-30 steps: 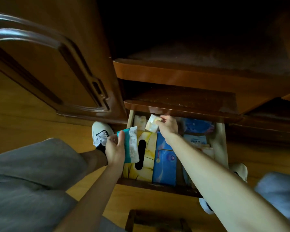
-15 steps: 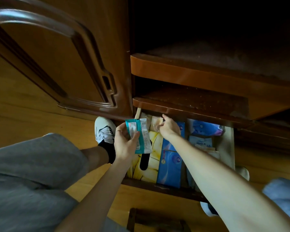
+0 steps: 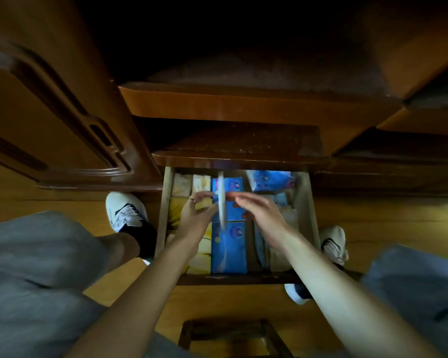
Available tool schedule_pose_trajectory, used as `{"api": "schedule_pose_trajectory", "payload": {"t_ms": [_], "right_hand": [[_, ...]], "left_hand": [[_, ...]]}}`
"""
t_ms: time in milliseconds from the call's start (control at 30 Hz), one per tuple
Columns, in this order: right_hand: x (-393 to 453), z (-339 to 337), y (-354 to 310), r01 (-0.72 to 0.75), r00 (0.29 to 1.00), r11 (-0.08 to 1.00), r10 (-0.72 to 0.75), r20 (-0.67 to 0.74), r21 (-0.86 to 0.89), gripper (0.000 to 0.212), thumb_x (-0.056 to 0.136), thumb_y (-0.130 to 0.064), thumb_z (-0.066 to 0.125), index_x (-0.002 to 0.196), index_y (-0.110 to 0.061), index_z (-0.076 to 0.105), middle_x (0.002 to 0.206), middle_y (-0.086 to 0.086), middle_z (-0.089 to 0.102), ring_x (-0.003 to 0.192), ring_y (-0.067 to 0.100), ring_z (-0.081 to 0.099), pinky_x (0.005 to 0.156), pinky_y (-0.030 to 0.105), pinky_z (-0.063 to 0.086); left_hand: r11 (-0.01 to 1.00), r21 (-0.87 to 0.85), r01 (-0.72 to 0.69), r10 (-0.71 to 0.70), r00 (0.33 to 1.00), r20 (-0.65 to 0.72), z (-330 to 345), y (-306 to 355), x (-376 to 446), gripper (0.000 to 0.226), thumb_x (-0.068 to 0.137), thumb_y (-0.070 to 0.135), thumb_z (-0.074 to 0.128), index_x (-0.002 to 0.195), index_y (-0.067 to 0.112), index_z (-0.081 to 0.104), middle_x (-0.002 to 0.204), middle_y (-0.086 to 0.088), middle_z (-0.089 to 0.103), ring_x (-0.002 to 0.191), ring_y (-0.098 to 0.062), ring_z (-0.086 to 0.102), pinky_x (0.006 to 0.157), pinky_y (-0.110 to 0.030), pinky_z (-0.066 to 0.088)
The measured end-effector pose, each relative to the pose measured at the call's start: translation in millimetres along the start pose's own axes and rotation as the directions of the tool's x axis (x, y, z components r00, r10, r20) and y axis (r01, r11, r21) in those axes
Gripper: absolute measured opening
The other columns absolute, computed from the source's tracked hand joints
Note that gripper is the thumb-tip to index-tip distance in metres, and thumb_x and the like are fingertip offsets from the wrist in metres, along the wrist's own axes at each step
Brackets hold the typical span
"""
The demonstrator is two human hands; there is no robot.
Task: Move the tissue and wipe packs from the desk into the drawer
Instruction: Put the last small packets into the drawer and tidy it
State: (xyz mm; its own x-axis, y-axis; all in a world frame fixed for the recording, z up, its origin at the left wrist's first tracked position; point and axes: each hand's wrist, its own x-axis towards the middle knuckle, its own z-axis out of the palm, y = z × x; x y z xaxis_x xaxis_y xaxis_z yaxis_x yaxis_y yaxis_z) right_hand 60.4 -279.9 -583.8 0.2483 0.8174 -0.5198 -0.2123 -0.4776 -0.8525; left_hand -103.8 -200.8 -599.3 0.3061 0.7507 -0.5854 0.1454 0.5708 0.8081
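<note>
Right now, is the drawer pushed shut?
No, the drawer stands pulled out, with blue packs and yellow packs visible inside, and both the left hand and right hand over it.

Head view, looking down into an open wooden drawer (image 3: pixel 305 215) beneath the bench (image 3: pixel 243 107). The left hand (image 3: pixel 194 218) holds a thin pale pack (image 3: pixel 221 202) edge-on above the drawer's middle, blurred; the right hand (image 3: pixel 259 213) hovers just right of it, fingers spread, contact with it unclear. Inside lie a yellow pack (image 3: pixel 175 210) at left, blue packs (image 3: pixel 229 249) in the centre, and another blue pack (image 3: pixel 269 180) at far right. A white shoe (image 3: pixel 124 210) stands on the floor (image 3: pixel 386 215) left of the drawer.
</note>
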Motion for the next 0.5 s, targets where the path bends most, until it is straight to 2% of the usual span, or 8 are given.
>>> {"api": "schedule_pose_trajectory", "payload": {"t_ms": [67, 133, 167, 233, 300, 367, 500], "right_hand": [[-16, -10, 8, 0.111, 0.994, 0.974, -0.108, 0.026, -0.198, 0.023, 0.094, -0.041, 0.071, 0.116, -0.046, 0.075, 0.120, -0.023, 0.070, 0.110, -0.004, 0.064, 0.086, 0.020, 0.053], [-26, -17, 20, 0.194, 0.977, 0.955, -0.210, -0.047, -0.226, 0.026, 0.092, -0.026, 0.076, 0.107, -0.048, 0.077, 0.115, -0.025, 0.071, 0.107, -0.004, 0.065, 0.082, 0.015, 0.053], [-30, -21, 24, 0.208, 0.970, 0.953, -0.230, -0.080, -0.219, 0.028, 0.091, -0.020, 0.077, 0.103, -0.045, 0.078, 0.113, -0.024, 0.071, 0.107, -0.003, 0.066, 0.081, 0.016, 0.054], [-36, -31, 33, 0.186, 0.973, 0.964, -0.207, -0.100, -0.188, 0.028, 0.090, -0.014, 0.077, 0.098, -0.040, 0.080, 0.111, -0.021, 0.073, 0.105, 0.001, 0.069, 0.082, 0.019, 0.056], [-40, -41, 41, 0.143, 0.983, 0.977, -0.159, -0.093, -0.157, 0.027, 0.091, -0.008, 0.076, 0.103, -0.032, 0.080, 0.108, -0.015, 0.077, 0.102, 0.005, 0.072, 0.084, 0.023, 0.059], [-43, -47, 45, 0.109, 0.988, 0.980, -0.124, -0.087, -0.164, 0.030, 0.091, -0.002, 0.072, 0.108, -0.026, 0.078, 0.106, -0.014, 0.077, 0.100, 0.005, 0.073, 0.081, 0.021, 0.059], [-49, -53, 51, 0.092, 0.990, 0.964, -0.115, -0.081, -0.248, 0.035, 0.089, -0.006, 0.076, 0.109, -0.034, 0.076, 0.101, -0.015, 0.075, 0.094, 0.005, 0.073, 0.076, 0.019, 0.059]], "left_hand": [[0.996, 0.072, 0.061, -0.066, 0.995, 0.071, 12, -4, -6, 0.019, 0.097, 0.026, 0.066, 0.110, 0.013, 0.070, 0.103, -0.006, 0.076, 0.091, -0.013, 0.073, 0.079, -0.032, 0.061], [0.969, -0.066, 0.236, -0.220, 0.956, 0.194, 24, -3, -16, 0.040, 0.099, 0.043, 0.057, 0.110, 0.008, 0.072, 0.104, -0.013, 0.077, 0.096, -0.026, 0.074, 0.084, -0.040, 0.061], [0.953, -0.118, 0.279, -0.244, 0.938, 0.248, 28, -5, -18, 0.048, 0.099, 0.049, 0.055, 0.111, 0.006, 0.073, 0.105, -0.015, 0.077, 0.097, -0.028, 0.074, 0.083, -0.040, 0.061], [0.972, -0.041, 0.231, -0.214, 0.945, 0.247, 37, -12, -21, 0.051, 0.094, 0.051, 0.063, 0.113, 0.004, 0.072, 0.105, -0.015, 0.077, 0.097, -0.027, 0.075, 0.084, -0.038, 0.061], [0.980, 0.014, 0.196, -0.196, 0.963, 0.187, 44, -17, -22, 0.038, 0.093, 0.035, 0.070, 0.113, 0.003, 0.069, 0.106, -0.017, 0.076, 0.094, -0.026, 0.075, 0.082, -0.036, 0.061], [0.982, 0.052, 0.180, -0.186, 0.969, 0.163, 51, -20, -19, 0.026, 0.095, 0.027, 0.069, 0.110, 0.006, 0.070, 0.107, -0.018, 0.076, 0.093, -0.026, 0.075, 0.082, -0.038, 0.061], [0.974, 0.144, 0.177, -0.203, 0.960, 0.194, 64, -26, -18, 0.037, 0.089, 0.041, 0.073, 0.107, 0.009, 0.071, 0.103, -0.012, 0.076, 0.095, -0.024, 0.075, 0.086, -0.040, 0.061]]}}
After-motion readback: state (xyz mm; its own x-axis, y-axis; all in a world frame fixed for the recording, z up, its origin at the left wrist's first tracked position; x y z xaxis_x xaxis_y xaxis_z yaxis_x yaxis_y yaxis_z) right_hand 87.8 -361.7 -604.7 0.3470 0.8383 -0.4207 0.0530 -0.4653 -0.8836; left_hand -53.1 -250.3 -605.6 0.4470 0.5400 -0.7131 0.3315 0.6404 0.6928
